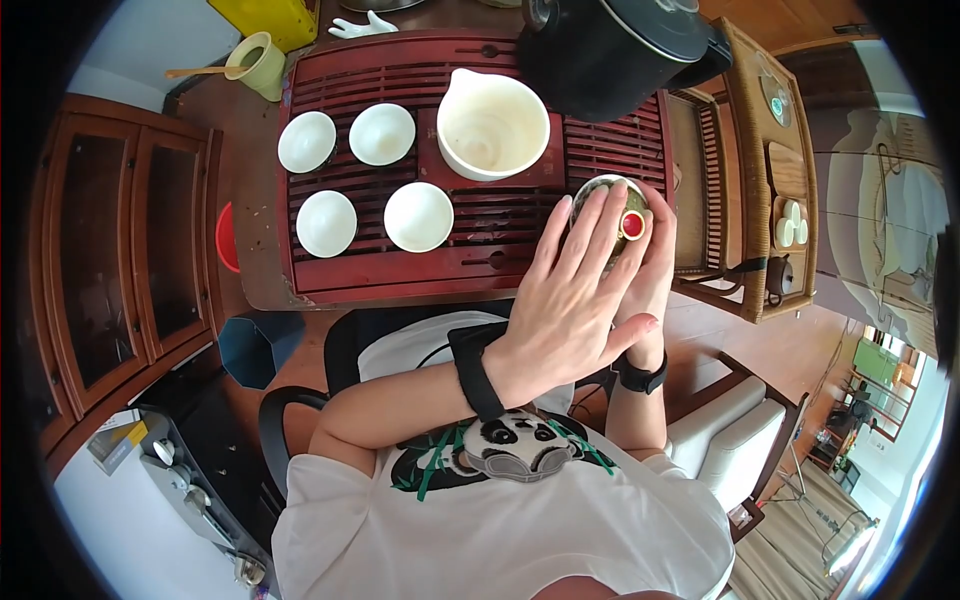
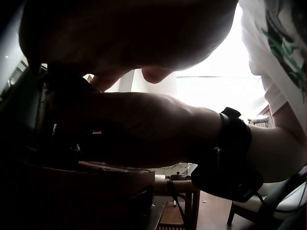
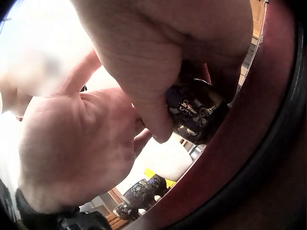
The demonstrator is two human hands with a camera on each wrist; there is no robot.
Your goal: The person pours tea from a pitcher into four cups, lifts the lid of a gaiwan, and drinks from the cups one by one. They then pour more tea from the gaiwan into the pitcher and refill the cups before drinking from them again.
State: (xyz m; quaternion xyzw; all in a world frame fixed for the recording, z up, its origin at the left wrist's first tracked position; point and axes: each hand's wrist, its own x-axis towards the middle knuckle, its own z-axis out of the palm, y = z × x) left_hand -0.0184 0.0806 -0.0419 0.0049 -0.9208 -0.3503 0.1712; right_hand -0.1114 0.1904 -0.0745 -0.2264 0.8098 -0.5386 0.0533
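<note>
A lidded tea bowl stands at the tray's right front, its white rim showing past the fingers. In the right wrist view, dark sides with gold patterning show on the bowl. Over the lid lies my left hand, fingers straight and slightly spread, with the gold-rimmed red knob between two of them. My right hand holds the bowl from its right side; in the right wrist view the right thumb lies against it. Both hands hide most of the bowl. In the left wrist view, dark forms obscure it.
A dark red slatted tea tray bears several white-lined cups and a white spouted pitcher. Behind the hands stands a large black kettle. A wicker-edged side table is at the right; a yellowish cup stands back left.
</note>
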